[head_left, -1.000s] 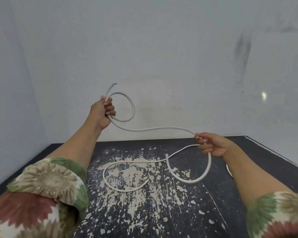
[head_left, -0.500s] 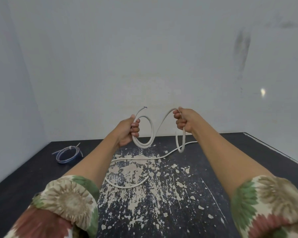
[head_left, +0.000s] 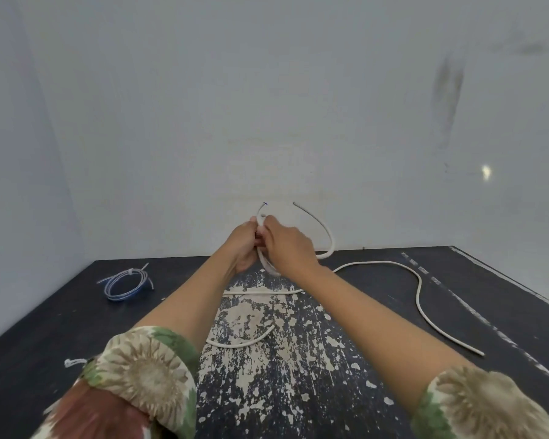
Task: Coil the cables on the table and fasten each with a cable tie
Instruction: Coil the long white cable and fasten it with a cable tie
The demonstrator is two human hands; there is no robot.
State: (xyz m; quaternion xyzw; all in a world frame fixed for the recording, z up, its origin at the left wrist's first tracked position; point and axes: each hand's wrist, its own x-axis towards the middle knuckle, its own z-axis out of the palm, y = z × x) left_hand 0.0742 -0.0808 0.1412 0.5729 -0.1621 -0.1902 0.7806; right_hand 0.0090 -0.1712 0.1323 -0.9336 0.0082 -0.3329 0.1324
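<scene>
A long white cable [head_left: 419, 291] runs from my hands down across the dark table [head_left: 45, 327] to the right, ending near the right side. My left hand [head_left: 243, 245] and my right hand [head_left: 287, 248] are pressed together above the table's far middle, both closed on the cable's small loops. One cable end pokes up above my fingers, and a curved piece arcs up to the right of my right hand. More of the white cable lies on the table beneath my forearms. A blue cable coil [head_left: 126, 283], bound with a tie, lies at the far left.
A small white cable tie [head_left: 73, 362] lies near my left sleeve at the table's front left. The tabletop has worn, paint-flecked patches in the middle. Grey walls close in behind and to the left. The table's right edge runs diagonally at the right.
My hands came together from apart and dropped slightly, joining the cable's loops in one bunch. The view tilted down, showing more of the table and the cable's tail at the right.
</scene>
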